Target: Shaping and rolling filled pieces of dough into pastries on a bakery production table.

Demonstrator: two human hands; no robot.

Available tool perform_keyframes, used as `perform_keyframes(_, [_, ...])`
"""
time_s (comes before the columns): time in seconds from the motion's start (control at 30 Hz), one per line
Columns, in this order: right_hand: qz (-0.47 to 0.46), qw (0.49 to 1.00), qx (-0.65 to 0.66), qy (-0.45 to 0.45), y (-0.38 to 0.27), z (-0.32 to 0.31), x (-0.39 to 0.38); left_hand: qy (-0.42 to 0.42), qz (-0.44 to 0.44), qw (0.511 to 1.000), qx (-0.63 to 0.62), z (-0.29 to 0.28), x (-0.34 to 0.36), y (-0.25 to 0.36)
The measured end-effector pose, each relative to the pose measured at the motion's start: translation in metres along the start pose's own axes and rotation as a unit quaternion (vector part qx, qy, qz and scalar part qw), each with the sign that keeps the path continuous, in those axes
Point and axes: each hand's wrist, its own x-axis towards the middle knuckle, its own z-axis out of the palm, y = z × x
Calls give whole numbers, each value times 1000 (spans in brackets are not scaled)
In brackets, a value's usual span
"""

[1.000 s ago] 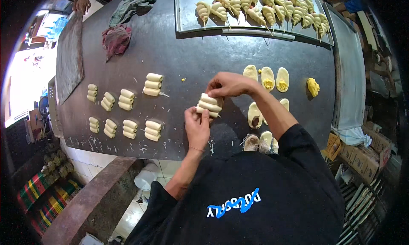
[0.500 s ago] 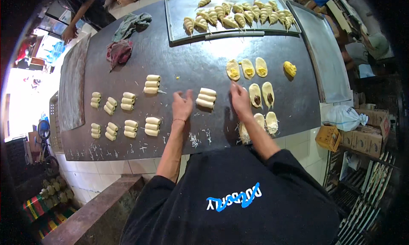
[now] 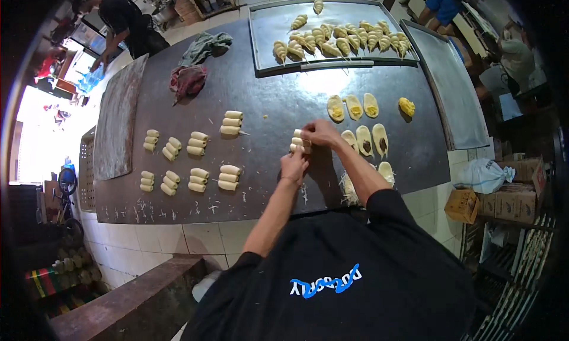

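Both my hands are at a group of pale dough rolls (image 3: 297, 140) in the middle of the dark table. My left hand (image 3: 294, 166) grips their near end, while my right hand (image 3: 322, 133) has its bent fingers on their right side. Flat dough ovals with yellow filling (image 3: 354, 108) lie beyond my right hand. Under my right forearm are dough ovals with brown filling (image 3: 364, 142) and others with white shreds (image 3: 386, 172), partly hidden by the arm. To the left, several sets of finished-looking rolls (image 3: 229, 178) sit in two rows.
A metal tray (image 3: 267, 29) of spiral cone-shaped dough pieces stands at the far edge. Another tray (image 3: 453, 95) lies along the right. A yellow lump (image 3: 406, 107), a green cloth (image 3: 207, 47), a dark red cloth (image 3: 188, 81) and a grey board (image 3: 118, 130) also rest here. A person (image 3: 127, 24) stands far left.
My hands, apart on either side of the dough rolls before, have come together onto them. The whole view has shifted slightly, with the table appearing farther right.
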Motion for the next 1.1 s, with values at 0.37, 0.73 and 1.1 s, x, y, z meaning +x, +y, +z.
perform_keyframes(0.37, [-146,976,-139,-80,-7,89,-43,-67,-54,985,149,-133,-52,22])
perform_keyframes(0.73, [66,976,170,-122,5,-126,-48,-96,246,909,324,5,-5,75])
perform_keyframes(1.1, [-143,965,-215,-38,88,-129,89,-64,338,692,635,123,148,87])
